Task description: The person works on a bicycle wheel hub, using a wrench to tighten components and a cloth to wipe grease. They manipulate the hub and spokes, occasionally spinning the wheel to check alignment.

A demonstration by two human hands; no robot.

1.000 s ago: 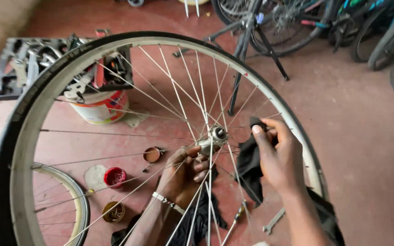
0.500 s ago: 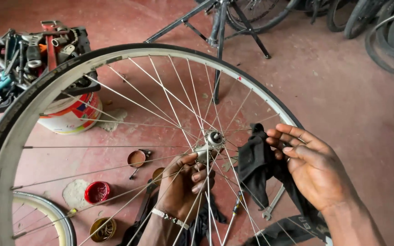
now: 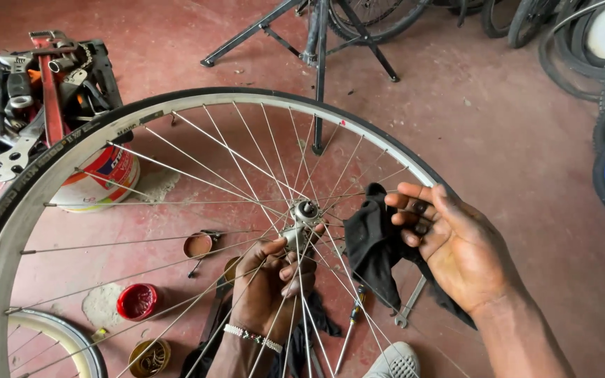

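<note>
1. Bicycle wheel [image 3: 117,133] stands upright over the red floor [image 3: 512,161]; left hand [image 3: 271,283] reaches between the spokes, fingers closed round the hub [image 3: 301,227], steadying it.
2. Right hand [image 3: 453,241], half-curled, pinches a black rag [image 3: 372,248] and a small dark part just beside the hub.
3. Spanner [image 3: 409,304] and small tins on the floor, near.

Bare forearms, a beaded bracelet [image 3: 251,337] on the left wrist, no sleeves showing.

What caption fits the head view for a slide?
Left hand grips the hub of a spoked bicycle wheel while the right hand holds a black rag above a red floor.
</note>
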